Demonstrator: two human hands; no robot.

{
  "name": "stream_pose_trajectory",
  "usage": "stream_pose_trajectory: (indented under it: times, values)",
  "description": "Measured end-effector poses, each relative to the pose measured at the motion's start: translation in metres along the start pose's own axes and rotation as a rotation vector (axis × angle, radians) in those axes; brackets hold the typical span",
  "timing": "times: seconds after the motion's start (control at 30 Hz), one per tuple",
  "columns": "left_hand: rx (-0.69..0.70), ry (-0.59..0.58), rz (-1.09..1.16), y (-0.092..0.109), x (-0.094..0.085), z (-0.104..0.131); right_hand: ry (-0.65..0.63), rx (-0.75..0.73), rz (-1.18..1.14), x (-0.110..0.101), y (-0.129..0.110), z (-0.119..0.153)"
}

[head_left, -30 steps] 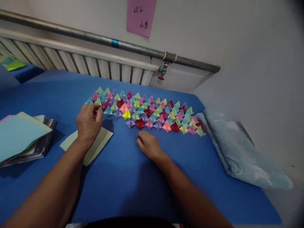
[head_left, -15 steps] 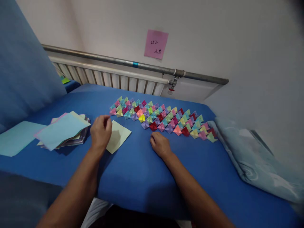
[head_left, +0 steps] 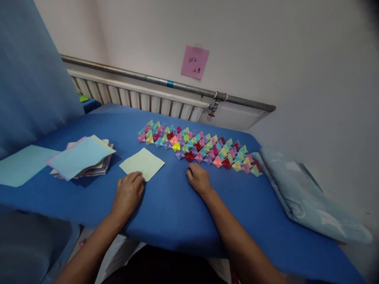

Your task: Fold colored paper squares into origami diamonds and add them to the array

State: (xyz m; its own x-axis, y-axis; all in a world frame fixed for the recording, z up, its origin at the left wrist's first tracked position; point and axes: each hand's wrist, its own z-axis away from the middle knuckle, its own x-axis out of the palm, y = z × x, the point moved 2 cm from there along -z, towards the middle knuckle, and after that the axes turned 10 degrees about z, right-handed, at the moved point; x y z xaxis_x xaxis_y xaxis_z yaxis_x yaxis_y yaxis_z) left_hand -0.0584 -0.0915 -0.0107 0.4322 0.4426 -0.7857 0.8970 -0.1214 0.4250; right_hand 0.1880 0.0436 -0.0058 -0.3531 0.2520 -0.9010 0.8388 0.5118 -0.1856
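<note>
A pale green square of paper (head_left: 145,161) lies flat on the blue sheet, one corner toward me. At its near corner rests my left hand (head_left: 128,193), fingers bent together and touching the paper's edge. My right hand (head_left: 199,177) lies loosely curled on the sheet, right of the paper; its fingers are closed and nothing shows in them. Just beyond it, several rows of small folded paper pieces (head_left: 204,148) in many colours run across the sheet. To the left sits a stack of coloured paper (head_left: 81,157), light blue on top.
More light blue paper (head_left: 25,165) lies at the far left, beside a blue curtain (head_left: 32,79). A folded light blue blanket (head_left: 310,201) is on the right. Behind the bed are a radiator (head_left: 133,96), a metal pipe (head_left: 118,70) and a pink note (head_left: 195,62) on the wall.
My left hand has moved from the paper's upper left side down to its near corner, uncovering more of the green square. My right hand stays in place. The view has shifted slightly.
</note>
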Motion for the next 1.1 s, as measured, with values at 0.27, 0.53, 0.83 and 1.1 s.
stream_pose_trajectory:
  times: [0.27,0.53,0.83,1.1]
  values:
    - [0.362,-0.049,0.403,0.022,-0.017,0.041,0.016,0.049,-0.169,-0.024,-0.004,0.057]
    - [0.493,-0.309,0.569,0.037,-0.033,0.076,-0.037,-0.223,-0.171,-0.058,-0.032,0.125]
    - [0.376,-0.351,0.419,0.027,-0.037,0.082,-0.235,-0.318,-0.202,-0.062,-0.040,0.132]
    - [0.323,-0.268,0.299,0.029,-0.026,0.066,-0.244,-0.115,-0.335,-0.063,-0.042,0.127]
